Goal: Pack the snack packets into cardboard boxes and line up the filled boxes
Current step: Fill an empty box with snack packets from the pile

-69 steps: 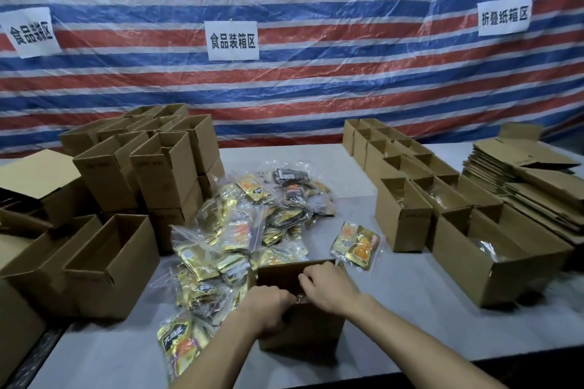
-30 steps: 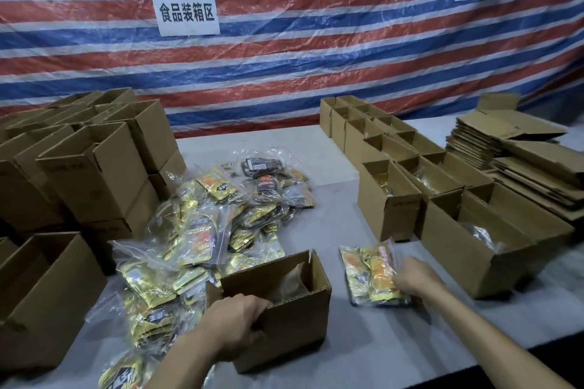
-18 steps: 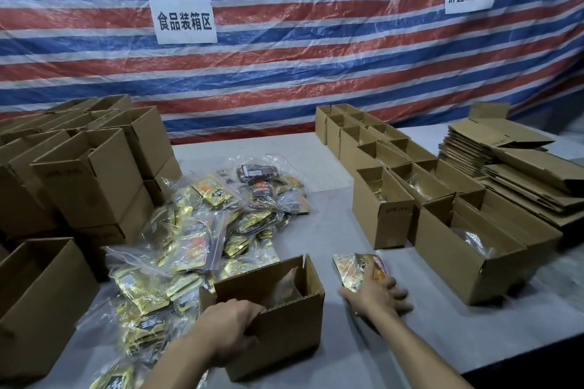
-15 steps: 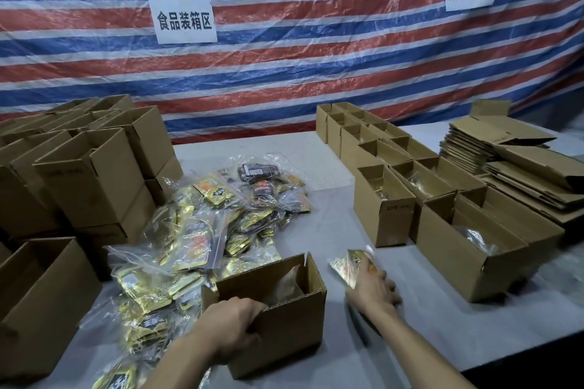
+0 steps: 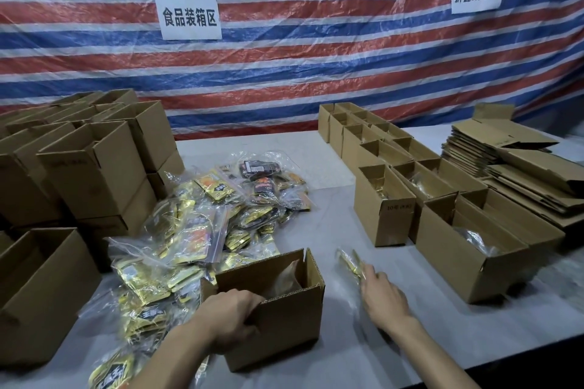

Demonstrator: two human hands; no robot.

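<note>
An open cardboard box point(image 5: 284, 322) stands at the table's near edge. My left hand point(image 5: 230, 313) grips its near left rim, fingers curled over the edge. Just right of the box, my right hand point(image 5: 382, 294) holds a clear bag of yellow snack packets point(image 5: 349, 260), blurred and tilted up on edge off the table. A loose heap of snack packets point(image 5: 202, 230) in clear bags lies left of and behind the box. Something pale shows inside the box.
Two rows of open boxes point(image 5: 382, 208) run along the right; the nearest right one point(image 5: 467, 259) holds a bag. Flat folded cartons point(image 5: 505, 161) are stacked far right. Stacked empty boxes point(image 5: 94, 174) fill the left. The grey table point(image 5: 363, 354) ends near me.
My right hand left the box, reached right to the snack bag on the table, took hold of it and has drawn it toward the box. My left hand stays on the box rim.
</note>
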